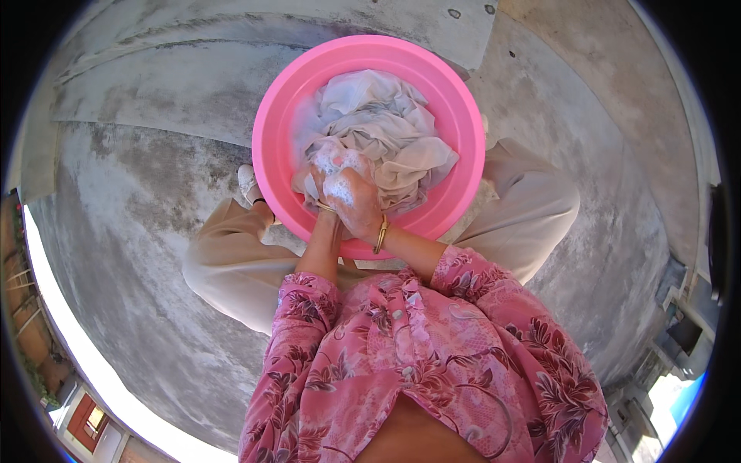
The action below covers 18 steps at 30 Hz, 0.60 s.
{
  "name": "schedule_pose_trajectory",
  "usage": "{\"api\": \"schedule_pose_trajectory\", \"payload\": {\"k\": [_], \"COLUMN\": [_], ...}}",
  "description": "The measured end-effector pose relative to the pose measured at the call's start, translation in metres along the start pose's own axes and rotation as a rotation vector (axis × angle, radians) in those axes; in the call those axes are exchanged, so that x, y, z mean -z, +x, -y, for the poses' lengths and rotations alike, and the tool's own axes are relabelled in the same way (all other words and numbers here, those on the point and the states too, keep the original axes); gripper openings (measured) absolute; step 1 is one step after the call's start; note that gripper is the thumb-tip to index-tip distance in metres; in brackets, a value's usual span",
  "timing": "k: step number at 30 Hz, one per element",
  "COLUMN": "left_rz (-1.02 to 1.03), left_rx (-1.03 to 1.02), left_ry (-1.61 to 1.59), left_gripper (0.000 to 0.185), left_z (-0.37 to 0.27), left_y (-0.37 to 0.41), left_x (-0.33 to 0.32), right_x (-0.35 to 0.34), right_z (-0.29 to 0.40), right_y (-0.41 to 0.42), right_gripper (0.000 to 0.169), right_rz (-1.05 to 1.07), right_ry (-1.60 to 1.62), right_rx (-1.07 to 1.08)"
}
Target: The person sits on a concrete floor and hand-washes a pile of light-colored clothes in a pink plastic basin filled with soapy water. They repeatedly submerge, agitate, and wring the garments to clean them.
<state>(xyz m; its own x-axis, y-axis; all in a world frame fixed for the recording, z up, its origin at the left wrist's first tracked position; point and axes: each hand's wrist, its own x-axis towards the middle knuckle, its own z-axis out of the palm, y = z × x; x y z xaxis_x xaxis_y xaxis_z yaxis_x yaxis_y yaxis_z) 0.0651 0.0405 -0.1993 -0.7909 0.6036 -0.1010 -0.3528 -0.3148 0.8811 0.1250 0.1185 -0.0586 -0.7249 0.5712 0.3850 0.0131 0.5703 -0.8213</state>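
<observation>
A pink plastic tub (269,139) stands on the floor between my bent legs. In it lies a heap of wet, pale grey-white cloth (399,127), crumpled and rising in folds. My left hand (318,178) and my right hand (360,202) are close together at the near left side of the heap, bunched around the cloth. White soap suds (338,188) coat both hands and hide most of the fingers. The right hand lies partly across the left. Each wrist wears a bangle.
My beige trouser legs (532,202) flank the tub on both sides. A white shoe (248,182) shows by its left rim. Worn grey concrete (145,226) surrounds me, with a raised slab edge (173,130) at the upper left.
</observation>
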Motion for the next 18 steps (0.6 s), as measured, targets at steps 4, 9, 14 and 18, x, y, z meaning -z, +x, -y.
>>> {"api": "schedule_pose_trajectory", "payload": {"k": [4, 9, 14, 18], "left_rz": [-0.149, -0.147, -0.209, -0.096], "left_rx": [0.258, 0.204, 0.201, 0.017], "left_ry": [-0.564, -0.630, -0.325, 0.448], "left_gripper": [0.053, 0.060, 0.036, 0.035], "left_z": [0.014, 0.006, -0.022, -0.028], "left_y": [-0.004, 0.000, -0.018, -0.012], "left_x": [0.001, 0.000, -0.044, -0.054], "right_x": [-0.011, -0.001, -0.005, -0.004], "right_z": [-0.066, -0.008, -0.056, -0.078], "right_y": [0.030, 0.011, 0.027, 0.035], "right_gripper": [0.017, 0.016, 0.016, 0.018], "right_rz": [0.007, 0.004, 0.045, 0.054], "right_ry": [-0.039, 0.205, -0.039, 0.147], "right_rx": [-0.213, -0.192, -0.139, -0.362]}}
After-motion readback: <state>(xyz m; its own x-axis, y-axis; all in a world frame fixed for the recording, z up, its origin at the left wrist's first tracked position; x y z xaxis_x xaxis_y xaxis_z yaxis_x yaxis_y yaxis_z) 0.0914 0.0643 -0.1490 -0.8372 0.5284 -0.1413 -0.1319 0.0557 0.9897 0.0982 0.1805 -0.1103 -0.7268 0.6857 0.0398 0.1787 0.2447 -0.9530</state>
